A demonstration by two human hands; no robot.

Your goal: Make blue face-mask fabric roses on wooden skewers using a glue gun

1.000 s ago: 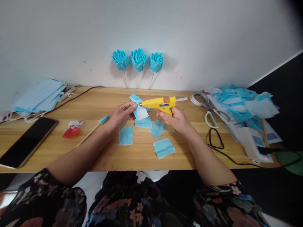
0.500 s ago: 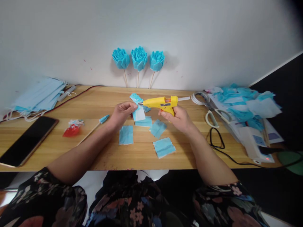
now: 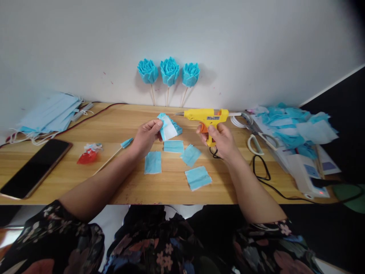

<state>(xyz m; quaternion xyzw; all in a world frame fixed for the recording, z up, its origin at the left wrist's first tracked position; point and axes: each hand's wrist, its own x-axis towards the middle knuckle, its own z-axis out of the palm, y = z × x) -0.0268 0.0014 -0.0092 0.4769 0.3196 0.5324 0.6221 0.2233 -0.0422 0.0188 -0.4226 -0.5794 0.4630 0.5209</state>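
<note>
Between thumb and fingers, my left hand (image 3: 149,134) pinches a blue and white fabric piece (image 3: 169,130) above the table. My right hand (image 3: 219,140) is wrapped round the handle of a yellow glue gun (image 3: 205,115), its nozzle pointing left, a short gap from the fabric. A clear glue stick shows at the gun's back end. Several blue squares lie below the hands, among them one at the left (image 3: 153,163) and one nearer the front edge (image 3: 198,178). Behind the held piece, ruffled blue material shows, partly hidden.
Three blue flowers (image 3: 169,72) on sticks lean against the wall. Masks (image 3: 51,114), a phone (image 3: 35,169), a red packet (image 3: 89,153) and a blue-tipped stick (image 3: 112,156) lie left. Scissors (image 3: 254,144), blue scraps (image 3: 293,123), a white power strip (image 3: 306,175) and a black cord are right.
My right hand has drawn the glue gun right and slightly up, away from the fabric. The piece in my left hand has tilted, showing more of its white side.
</note>
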